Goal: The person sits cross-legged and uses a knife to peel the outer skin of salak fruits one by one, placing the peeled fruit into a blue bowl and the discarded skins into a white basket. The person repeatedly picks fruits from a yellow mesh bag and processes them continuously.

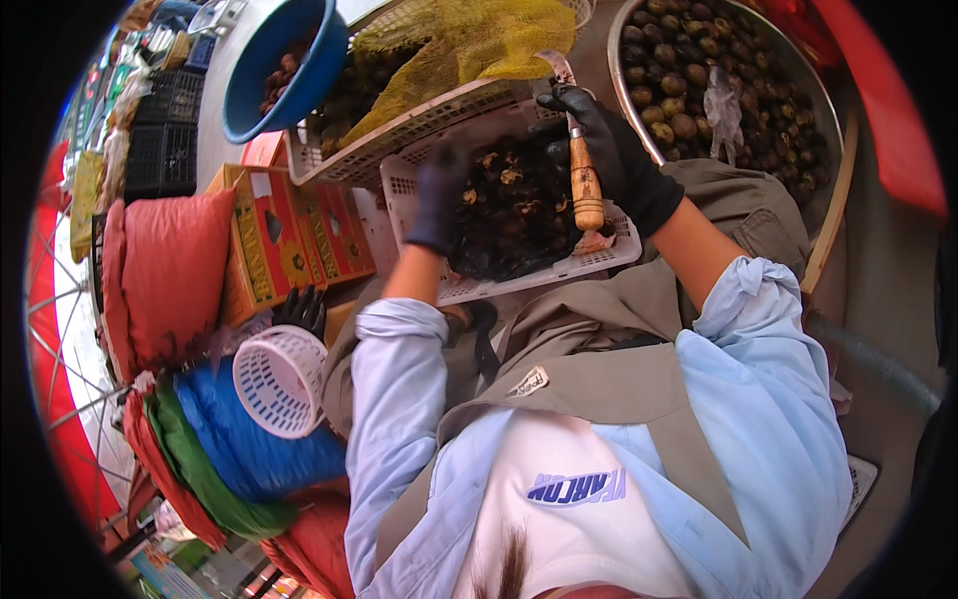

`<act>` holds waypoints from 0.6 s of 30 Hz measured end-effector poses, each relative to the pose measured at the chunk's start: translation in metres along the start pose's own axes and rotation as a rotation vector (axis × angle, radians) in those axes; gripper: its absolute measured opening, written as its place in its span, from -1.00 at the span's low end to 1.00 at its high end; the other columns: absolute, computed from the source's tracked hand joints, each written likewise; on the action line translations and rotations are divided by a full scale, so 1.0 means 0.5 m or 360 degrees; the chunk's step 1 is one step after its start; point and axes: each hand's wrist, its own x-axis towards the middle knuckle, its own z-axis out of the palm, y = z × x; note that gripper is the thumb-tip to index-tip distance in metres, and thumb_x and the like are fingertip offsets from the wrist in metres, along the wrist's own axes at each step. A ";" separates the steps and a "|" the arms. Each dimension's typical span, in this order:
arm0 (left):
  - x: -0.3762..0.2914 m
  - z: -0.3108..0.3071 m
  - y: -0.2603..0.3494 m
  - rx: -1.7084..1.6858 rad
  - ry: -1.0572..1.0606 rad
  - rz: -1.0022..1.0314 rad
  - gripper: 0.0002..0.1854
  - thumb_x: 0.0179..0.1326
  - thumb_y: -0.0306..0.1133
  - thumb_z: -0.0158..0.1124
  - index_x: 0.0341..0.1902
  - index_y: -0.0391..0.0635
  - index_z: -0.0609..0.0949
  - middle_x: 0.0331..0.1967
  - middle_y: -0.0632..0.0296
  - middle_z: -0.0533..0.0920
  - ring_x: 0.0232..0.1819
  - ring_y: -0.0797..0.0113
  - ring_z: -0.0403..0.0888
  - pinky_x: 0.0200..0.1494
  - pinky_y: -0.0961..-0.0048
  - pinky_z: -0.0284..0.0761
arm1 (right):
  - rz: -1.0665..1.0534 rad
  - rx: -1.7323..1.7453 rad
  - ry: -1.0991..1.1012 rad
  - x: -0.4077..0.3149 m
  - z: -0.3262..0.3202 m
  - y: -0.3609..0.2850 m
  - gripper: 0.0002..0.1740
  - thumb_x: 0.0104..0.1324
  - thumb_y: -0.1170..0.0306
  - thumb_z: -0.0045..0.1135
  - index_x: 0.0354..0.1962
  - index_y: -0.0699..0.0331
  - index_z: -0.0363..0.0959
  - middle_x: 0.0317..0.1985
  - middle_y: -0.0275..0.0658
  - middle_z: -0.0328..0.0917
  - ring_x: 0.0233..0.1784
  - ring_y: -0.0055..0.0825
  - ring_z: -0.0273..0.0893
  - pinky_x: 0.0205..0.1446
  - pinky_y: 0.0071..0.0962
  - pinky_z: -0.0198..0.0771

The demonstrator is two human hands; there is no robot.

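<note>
A black glove covers my right hand (602, 150), which holds a knife with a turned wooden handle (585, 183) and a curved blade pointing up and away. Below and beside it stands a white perforated plastic basket (625, 247), holding a dark plastic bag (479, 258) with dark, wet-looking pieces. My gloved left hand (441, 198) is blurred at the left of this bag; whether its fingers hold anything cannot be seen. Right of my right hand, a large metal basin (615, 67) holds round purple and greenish fruits (677, 90) with a crumpled clear plastic bag (723, 112) on top.
Behind the basket stands a white crate (419, 120) under yellow netting (479, 37). A blue basin (322, 75) is at the upper left. Left are a banana carton (262, 254), a red sack (172, 277) and a white round basket (277, 382). A wooden strip (831, 210) edges the right.
</note>
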 end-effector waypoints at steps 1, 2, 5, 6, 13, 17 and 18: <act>-0.065 0.060 0.017 -0.0126 -0.0052 -0.0240 -0.58 0.15 -0.04 0.28 -0.07 -0.11 0.60 -0.18 -0.11 0.65 -0.07 -0.12 0.60 -0.05 0.10 0.51 | -0.0011 0.0002 -0.0005 0.001 0.003 0.003 -0.60 0.48 0.25 -0.16 0.11 0.33 0.34 -0.07 -0.16 0.57 -0.17 -0.42 0.61 -0.08 -0.51 0.52; -0.101 0.096 0.004 0.0059 -0.0381 -0.0355 -0.59 0.22 -0.12 0.18 0.03 -0.14 0.55 -0.10 -0.15 0.60 -0.03 -0.11 0.57 -0.03 0.09 0.50 | -0.0154 -0.0206 -0.0083 -0.002 -0.006 0.012 -0.61 0.47 0.27 -0.16 0.12 0.32 0.34 -0.06 -0.16 0.57 -0.15 -0.42 0.61 -0.07 -0.51 0.52; -0.140 0.165 0.020 0.0452 -0.1085 -0.0618 -0.53 0.32 -0.09 0.06 0.16 -0.16 0.49 0.05 -0.21 0.53 0.07 -0.14 0.51 0.06 0.12 0.45 | -0.0661 -0.0669 -0.0226 0.007 -0.052 0.073 -0.47 0.24 0.54 0.11 0.19 0.37 0.29 0.04 -0.05 0.47 0.04 -0.27 0.49 0.14 -0.39 0.39; -0.146 0.174 0.034 0.0568 -0.1260 -0.0693 -0.49 0.34 -0.04 0.05 0.18 -0.17 0.48 0.09 -0.22 0.52 0.10 -0.15 0.49 0.11 0.15 0.42 | -0.0593 -0.0877 -0.0238 0.003 -0.057 0.060 -0.46 0.24 0.55 0.11 0.19 0.38 0.29 0.05 -0.04 0.47 0.05 -0.24 0.49 0.16 -0.38 0.38; -0.223 0.232 -0.046 -0.0074 -0.0746 -0.1015 -0.54 0.29 -0.21 0.05 0.28 0.30 0.41 0.18 -0.07 0.48 0.05 -0.15 0.53 0.08 0.08 0.44 | -0.0727 -0.1345 -0.0171 0.003 -0.054 0.080 -0.53 0.30 0.45 -0.06 0.16 0.37 0.31 0.13 0.01 0.43 0.21 -0.16 0.42 0.28 -0.33 0.31; -0.272 0.293 -0.105 0.0260 -0.0429 -0.0733 -0.49 0.28 -0.14 0.06 0.32 0.23 0.37 0.00 -0.19 0.55 -0.05 -0.26 0.53 0.00 0.02 0.46 | -0.0520 -0.1267 -0.0400 0.005 -0.047 0.112 -0.54 0.32 0.46 -0.11 0.17 0.37 0.32 0.12 0.02 0.42 0.25 -0.11 0.35 0.35 -0.27 0.22; -0.257 0.289 -0.101 0.0191 -0.0449 -0.0771 -0.48 0.27 -0.11 0.06 0.33 0.19 0.37 -0.02 -0.20 0.56 -0.06 -0.27 0.53 -0.02 0.01 0.47 | -0.0230 -0.0922 -0.0365 0.008 -0.059 0.157 -0.55 0.32 0.47 -0.13 0.16 0.38 0.33 0.12 0.01 0.43 0.25 -0.11 0.35 0.35 -0.27 0.22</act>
